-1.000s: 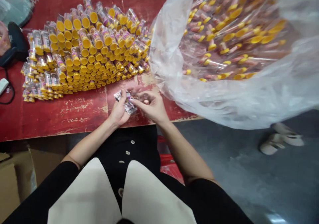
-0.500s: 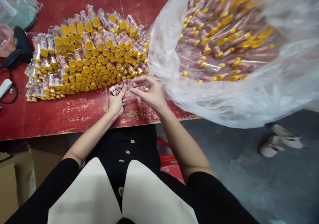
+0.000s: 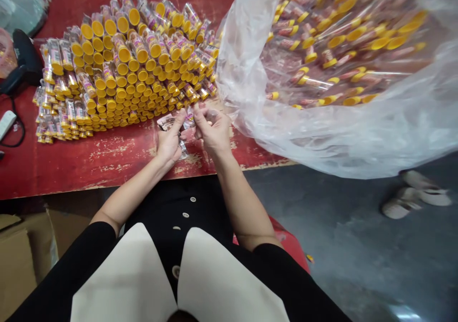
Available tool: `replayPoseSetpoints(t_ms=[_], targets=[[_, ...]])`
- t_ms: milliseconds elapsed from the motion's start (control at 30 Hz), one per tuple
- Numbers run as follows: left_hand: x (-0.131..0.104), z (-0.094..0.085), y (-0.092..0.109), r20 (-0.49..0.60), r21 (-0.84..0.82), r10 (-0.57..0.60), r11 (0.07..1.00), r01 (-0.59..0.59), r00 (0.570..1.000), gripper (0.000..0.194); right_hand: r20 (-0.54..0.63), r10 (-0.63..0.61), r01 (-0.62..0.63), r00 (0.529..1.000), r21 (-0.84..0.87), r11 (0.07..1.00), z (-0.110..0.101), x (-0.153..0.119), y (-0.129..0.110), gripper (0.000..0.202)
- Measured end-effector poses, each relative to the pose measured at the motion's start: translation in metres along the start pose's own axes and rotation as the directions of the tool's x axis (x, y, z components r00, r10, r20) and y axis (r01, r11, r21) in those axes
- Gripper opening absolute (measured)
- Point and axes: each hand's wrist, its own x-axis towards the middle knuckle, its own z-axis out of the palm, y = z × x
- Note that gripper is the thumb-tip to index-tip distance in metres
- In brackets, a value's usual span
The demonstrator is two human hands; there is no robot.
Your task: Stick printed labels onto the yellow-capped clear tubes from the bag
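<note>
My left hand [image 3: 168, 143] is closed around a small stack of printed plastic wrappers [image 3: 166, 122], its thumb on top and their ends sticking out on both sides. Close beside it, my right hand [image 3: 217, 132] has thumb and fingers pinched together at a clear printed wrapper [image 3: 189, 117] that lies between the two hands. Its fingertips partly hide the wrapper's edge. Just beyond both hands is a large pile of clear tubes with yellow caps [image 3: 132, 78], stacked with the caps facing me.
A big translucent plastic bag [image 3: 246, 74] at the right holds many loose yellow-capped tubes [image 3: 329, 57]. A black heat-gun-like tool [image 3: 25, 62] and a white power strip [image 3: 7, 123] lie at the left of the red table [image 3: 118, 164]. Shoes [image 3: 415, 195] stand on the floor.
My right hand has drawn nearer to my left, its fingers now curled into a pinch instead of reaching out. The camera view has shifted slightly.
</note>
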Motion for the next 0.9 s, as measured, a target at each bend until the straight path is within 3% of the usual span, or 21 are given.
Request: replayPoseSetpoints(t_ms=[133,267,433,567,767,900], targets=[[-0.006,0.001,0.003,-0.014,-0.039,-0.110,0.993,0.110,0.994,0.027,0.097,0.044,-0.049,0.994,0.049,0.998,0.000,-0.004,0.001,0.054],[-0.011,0.001,0.006,-0.021,-0.072,-0.171,0.983,0.169,0.985,0.021,0.052,0.002,-0.001,0.999,-0.021,1.000,-0.005,-0.007,0.003,0.051],[-0.019,0.004,0.005,-0.026,-0.097,-0.165,0.982,0.162,0.986,0.015,0.060,0.041,-0.045,0.997,0.073,0.996,-0.009,-0.012,0.006,0.056],[-0.021,0.005,0.007,-0.047,-0.091,-0.179,0.980,0.174,0.983,0.016,0.028,0.010,-0.010,1.000,-0.005,1.000,-0.013,-0.017,0.007,0.047],[-0.019,0.003,0.013,-0.055,-0.155,-0.265,0.955,0.254,0.963,0.026,0.079,-0.168,0.181,0.983,-0.206,0.962,-0.023,-0.045,-0.008,0.055],[-0.019,-0.002,0.007,0.002,-0.141,-0.255,0.957,0.252,0.967,0.026,-0.014,-0.282,0.268,0.959,-0.260,0.928,-0.025,-0.065,-0.015,0.043]])
